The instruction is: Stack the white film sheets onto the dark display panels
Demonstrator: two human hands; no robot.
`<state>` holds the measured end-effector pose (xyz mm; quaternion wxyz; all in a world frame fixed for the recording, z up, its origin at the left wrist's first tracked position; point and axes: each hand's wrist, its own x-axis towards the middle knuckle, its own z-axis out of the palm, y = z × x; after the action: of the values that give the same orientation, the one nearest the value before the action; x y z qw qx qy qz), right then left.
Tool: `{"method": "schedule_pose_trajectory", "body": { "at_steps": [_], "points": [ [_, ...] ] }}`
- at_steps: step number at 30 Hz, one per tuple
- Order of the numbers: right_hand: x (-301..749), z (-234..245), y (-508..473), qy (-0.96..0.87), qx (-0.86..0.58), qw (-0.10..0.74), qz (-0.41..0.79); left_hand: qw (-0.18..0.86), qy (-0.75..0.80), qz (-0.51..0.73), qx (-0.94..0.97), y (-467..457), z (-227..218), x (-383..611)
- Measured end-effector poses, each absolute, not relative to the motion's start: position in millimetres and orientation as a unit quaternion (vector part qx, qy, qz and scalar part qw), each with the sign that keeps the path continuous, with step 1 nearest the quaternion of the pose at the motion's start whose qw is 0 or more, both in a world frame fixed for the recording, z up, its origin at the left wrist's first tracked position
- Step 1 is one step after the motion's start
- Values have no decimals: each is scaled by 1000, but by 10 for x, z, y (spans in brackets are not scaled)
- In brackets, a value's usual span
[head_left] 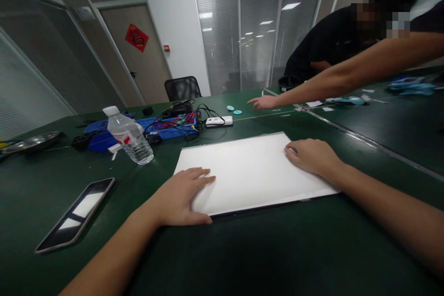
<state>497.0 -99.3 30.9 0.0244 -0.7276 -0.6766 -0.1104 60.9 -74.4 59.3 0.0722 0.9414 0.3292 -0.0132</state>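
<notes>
White panel [239, 173], flat on green bench [243, 254], between the two hands. Probably light, fairly stiff, smooth enough to slide; best held by opposite short edges. Left hand [183, 196]: spread open over near-left corner. Right hand [314, 156]: curled at right edge, grip impossible to tell. Hidden: underside, part of left edge. Unclear: material.

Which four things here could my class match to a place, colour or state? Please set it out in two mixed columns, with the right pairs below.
Column 1
1. sheet
2. phone
3. bottle
4. chair

Column 2
A. clear, with a white cap
B. black, beyond the far side of the table
C. white, with the left hand and right hand on it
D. lying flat, left of the left hand

Right pairs: 1-C, 2-D, 3-A, 4-B
</notes>
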Motion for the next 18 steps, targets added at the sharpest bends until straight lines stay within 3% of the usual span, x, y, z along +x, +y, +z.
{"method": "schedule_pose_trajectory", "body": {
  "at_steps": [7,13,18],
  "points": [
    [4925,334,-1008,-671,-734,19,-102,79,275,81,955,-688,539,523],
    [4944,333,-1012,-617,-780,26,-101,57,454,195,868,-451,239,414],
    [5041,221,-966,-618,-778,74,-86,171,550,280,768,-229,-36,320]
  ]
}}
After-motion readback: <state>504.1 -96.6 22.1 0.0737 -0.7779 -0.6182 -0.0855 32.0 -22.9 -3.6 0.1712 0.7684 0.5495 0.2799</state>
